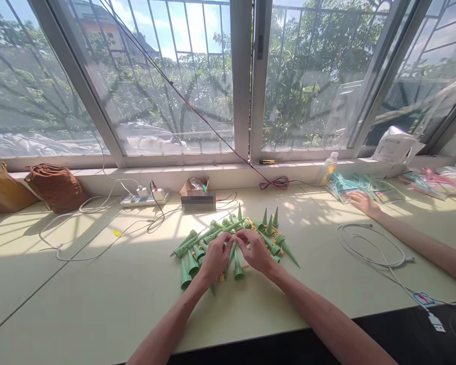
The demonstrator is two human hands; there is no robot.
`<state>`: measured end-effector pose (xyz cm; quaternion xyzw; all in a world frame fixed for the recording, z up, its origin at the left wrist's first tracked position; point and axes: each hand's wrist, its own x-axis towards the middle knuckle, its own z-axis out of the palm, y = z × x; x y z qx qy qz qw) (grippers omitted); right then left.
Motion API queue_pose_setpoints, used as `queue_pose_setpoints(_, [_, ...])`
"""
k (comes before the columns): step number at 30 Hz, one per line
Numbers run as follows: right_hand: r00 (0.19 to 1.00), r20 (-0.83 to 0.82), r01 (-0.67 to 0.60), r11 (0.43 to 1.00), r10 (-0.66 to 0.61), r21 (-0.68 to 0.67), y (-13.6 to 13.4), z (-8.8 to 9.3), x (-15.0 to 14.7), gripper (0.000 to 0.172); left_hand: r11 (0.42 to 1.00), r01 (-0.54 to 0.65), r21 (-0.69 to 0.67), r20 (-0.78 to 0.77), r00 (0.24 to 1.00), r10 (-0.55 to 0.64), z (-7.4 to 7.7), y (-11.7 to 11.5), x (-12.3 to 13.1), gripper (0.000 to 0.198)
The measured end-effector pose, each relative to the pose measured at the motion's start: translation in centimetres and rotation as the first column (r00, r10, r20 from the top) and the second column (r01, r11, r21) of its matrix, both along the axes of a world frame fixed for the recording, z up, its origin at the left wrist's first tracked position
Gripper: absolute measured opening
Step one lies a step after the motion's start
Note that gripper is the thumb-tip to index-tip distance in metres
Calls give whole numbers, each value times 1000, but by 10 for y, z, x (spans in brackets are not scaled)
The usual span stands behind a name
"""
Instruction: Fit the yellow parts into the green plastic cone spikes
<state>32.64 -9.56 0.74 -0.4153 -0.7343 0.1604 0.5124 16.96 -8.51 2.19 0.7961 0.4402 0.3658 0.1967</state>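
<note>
A heap of green cone-shaped plastic spikes (238, 271) lies on the table in front of me, with small yellowish pieces (275, 234) scattered among them. Over the middle of the heap, my left hand (218, 253) and my right hand (254, 249) meet at the fingertips. Both are closed in a pinch around a slim green spike (232, 249), whose upper end the fingers partly hide. Several spikes stand upright at the back right, such as a pointed spike (269, 225); others lie on their sides.
Another person's hand (361, 202) touches plastic-bagged items (342, 187) at the right. Coiled white cable (376, 251) lies before that arm. Behind the heap stand a small box (195, 187) and a power strip (144, 200). A bottle (329, 168) stands near the windowsill.
</note>
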Motion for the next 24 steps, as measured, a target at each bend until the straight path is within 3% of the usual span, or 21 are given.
queue_pose_setpoints(24, [997, -29, -76, 997, 76, -26, 5, -3, 3, 18, 1000, -9, -14, 56, 998, 10, -1, 1, 2, 36])
